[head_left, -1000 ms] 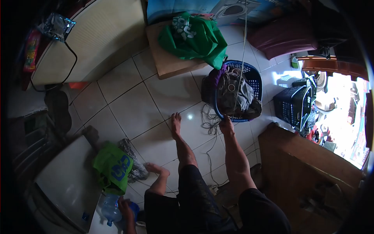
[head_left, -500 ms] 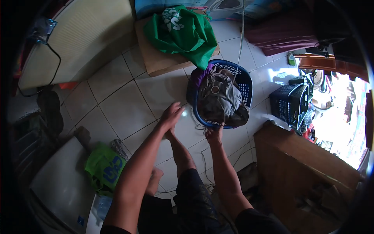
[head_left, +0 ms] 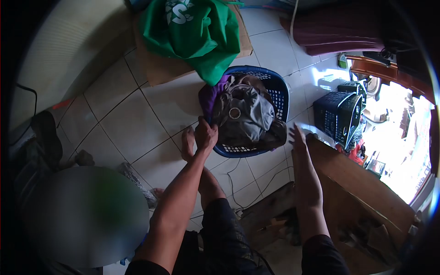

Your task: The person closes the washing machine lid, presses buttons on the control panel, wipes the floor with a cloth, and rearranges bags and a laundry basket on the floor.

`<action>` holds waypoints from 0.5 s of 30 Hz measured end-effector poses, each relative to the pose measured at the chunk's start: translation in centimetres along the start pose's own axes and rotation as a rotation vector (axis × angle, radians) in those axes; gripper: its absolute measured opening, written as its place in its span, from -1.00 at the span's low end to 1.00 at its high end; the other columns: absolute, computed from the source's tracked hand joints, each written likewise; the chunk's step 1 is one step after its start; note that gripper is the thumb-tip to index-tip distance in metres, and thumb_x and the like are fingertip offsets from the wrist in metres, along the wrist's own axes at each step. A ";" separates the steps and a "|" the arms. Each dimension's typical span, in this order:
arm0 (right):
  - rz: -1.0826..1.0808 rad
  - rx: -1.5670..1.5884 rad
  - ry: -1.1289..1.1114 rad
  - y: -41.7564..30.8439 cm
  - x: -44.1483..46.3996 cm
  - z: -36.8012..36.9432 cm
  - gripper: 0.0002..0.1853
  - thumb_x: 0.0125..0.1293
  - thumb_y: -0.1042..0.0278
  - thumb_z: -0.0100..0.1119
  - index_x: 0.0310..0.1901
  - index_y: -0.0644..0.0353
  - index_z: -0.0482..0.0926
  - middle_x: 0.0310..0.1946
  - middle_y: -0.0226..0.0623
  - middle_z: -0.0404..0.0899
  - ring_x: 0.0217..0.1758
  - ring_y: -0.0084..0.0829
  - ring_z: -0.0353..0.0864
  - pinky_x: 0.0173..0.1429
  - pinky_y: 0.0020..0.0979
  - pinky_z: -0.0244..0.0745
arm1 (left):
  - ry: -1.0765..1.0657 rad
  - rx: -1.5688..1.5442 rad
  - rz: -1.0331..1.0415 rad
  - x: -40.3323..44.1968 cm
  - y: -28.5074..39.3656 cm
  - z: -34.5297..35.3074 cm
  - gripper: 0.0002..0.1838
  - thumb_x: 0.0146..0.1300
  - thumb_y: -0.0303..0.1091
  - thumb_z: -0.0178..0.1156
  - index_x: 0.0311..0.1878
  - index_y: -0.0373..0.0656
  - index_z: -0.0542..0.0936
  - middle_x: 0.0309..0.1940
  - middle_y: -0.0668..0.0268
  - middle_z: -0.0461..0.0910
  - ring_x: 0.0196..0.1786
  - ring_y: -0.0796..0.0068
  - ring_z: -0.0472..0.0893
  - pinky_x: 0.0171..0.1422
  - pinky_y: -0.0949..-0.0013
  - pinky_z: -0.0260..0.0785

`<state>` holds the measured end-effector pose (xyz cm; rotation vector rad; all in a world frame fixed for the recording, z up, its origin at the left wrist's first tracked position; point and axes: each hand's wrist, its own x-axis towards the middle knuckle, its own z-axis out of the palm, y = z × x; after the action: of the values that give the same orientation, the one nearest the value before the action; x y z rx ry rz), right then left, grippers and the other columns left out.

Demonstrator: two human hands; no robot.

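Observation:
A blue laundry basket (head_left: 278, 91) stands on the tiled floor, heaped with grey and brown clothes (head_left: 250, 112) and a purple piece (head_left: 209, 98) at its left side. My left hand (head_left: 206, 135) is closed on the basket's near left rim. My right hand (head_left: 298, 136) is off the basket, just right of its near right corner, with the fingers apart and nothing in them. The underside of my left hand's grip is hidden.
A green bag (head_left: 197, 36) lies on a cardboard box (head_left: 158, 68) behind the basket. Dark baskets (head_left: 337, 117) stand at the right, beyond a wooden cabinet (head_left: 362, 176). A cable (head_left: 232, 183) runs over the floor. A blurred round shape covers the lower left.
My left hand has come up from the lower left and taken hold of the basket's rim. My right hand has let go of the rim and moved right. The basket appears closer and further left.

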<state>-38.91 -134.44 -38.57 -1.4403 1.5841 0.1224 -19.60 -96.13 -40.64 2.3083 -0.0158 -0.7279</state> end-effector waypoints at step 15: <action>-0.773 -0.635 -0.075 -7.2 -14.2 24.0 -0.55 0.37 -0.05 0.01 -0.24 0.28 0.54 -0.21 0.20 0.60 -0.08 0.26 0.55 -0.01 0.09 0.41 | 0.283 -0.379 -0.290 -6.1 -18.3 -12.9 -0.57 0.19 -0.15 0.09 -0.03 -0.33 0.44 -0.15 -0.20 0.59 -0.04 -0.28 0.56 0.09 -0.09 0.35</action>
<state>-21.82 -111.35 -38.26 -2.4152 0.8512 0.2288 -21.57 -73.01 -41.55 2.0430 0.5495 -0.4852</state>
